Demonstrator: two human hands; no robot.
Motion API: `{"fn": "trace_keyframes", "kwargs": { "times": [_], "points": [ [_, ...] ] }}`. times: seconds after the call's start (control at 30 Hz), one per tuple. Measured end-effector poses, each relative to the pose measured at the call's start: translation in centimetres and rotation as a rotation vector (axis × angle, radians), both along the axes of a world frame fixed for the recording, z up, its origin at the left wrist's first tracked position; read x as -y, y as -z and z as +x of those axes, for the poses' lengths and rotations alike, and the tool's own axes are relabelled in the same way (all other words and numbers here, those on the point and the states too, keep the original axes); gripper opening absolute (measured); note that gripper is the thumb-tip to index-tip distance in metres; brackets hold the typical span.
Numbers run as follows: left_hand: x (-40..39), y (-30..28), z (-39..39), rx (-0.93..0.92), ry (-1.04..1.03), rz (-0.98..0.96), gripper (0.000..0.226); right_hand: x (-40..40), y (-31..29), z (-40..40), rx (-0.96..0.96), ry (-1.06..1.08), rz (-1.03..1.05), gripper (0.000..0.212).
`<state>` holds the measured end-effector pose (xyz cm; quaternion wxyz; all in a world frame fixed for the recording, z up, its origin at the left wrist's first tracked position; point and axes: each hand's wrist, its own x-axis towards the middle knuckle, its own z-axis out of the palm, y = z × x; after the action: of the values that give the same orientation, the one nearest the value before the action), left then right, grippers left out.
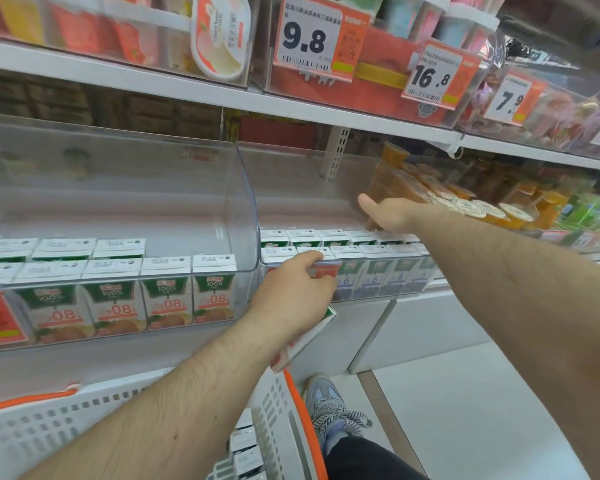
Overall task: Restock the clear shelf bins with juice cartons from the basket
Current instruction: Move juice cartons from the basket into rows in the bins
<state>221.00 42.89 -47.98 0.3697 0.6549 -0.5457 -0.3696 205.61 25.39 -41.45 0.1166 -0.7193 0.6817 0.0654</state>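
L hand (293,292) grips the front rim of the right-hand clear bin (312,188) w/ curled fingers, prob. to steady it, and appears to pin a juice carton (307,336) under the palm, hanging below the front edge. R hand (383,211) reaches to the bin's back right corner, thumb out, fingers hidden, so its state is unclear. More cartons sit in the basket (278,410) below, near the L forearm.
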Motion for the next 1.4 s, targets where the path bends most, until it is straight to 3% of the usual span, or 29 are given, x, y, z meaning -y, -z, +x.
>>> {"fn": "trace_keyframes", "kwargs": {
  "times": [0.07,0.23,0.47,0.6,0.7,0.9,1.0,1.1,1.2,1.4],
  "points": [
    [0.1,-0.1,0.2,-0.196,-0.053,-0.008,0.042,0.1,0.2,1.1,0.116,0.019,0.106,0.084],
    [0.5,-0.2,0.6,-0.557,-0.169,0.043,0.022,1.5,0.2,2.1,0.043,0.026,0.211,0.101],
    [0.5,-0.1,0.7,-0.568,-0.153,0.045,0.024,1.0,1.1,4.2,0.142,-0.026,0.265,0.082],
    [0.4,-0.3,0.8,-0.553,-0.15,0.028,0.025,0.1,0.5,6.6,0.148,-0.092,0.238,0.101],
    [0.3,-0.5,0.9,-0.536,-0.14,0.005,0.028,-1.5,0.6,9.3,0.243,-0.221,0.254,0.096],
    [-0.3,0.1,0.9,-0.425,-0.079,-0.06,0.032,-3.1,0.7,10.6,0.233,-0.233,0.247,0.088],
    [-1.3,0.1,1.2,-0.459,-0.027,-0.087,0.03,-3.5,1.0,10.2,0.363,-0.263,0.101,0.088],
    [-3.0,0.2,1.9,-0.545,-0.06,-0.079,0.029,-5.5,0.9,9.6,0.593,-0.265,-0.273,0.07],
    [-4.7,0.3,2.8,-0.669,-0.181,-0.01,0.038,-9.9,1.2,8.8,0.892,-0.243,-0.49,0.054],
    [-7.7,-1.0,4.5,-0.965,-0.331,0.099,0.055,-18.0,3.1,10.1,1.135,-0.232,-0.462,0.041]
  ]
}}
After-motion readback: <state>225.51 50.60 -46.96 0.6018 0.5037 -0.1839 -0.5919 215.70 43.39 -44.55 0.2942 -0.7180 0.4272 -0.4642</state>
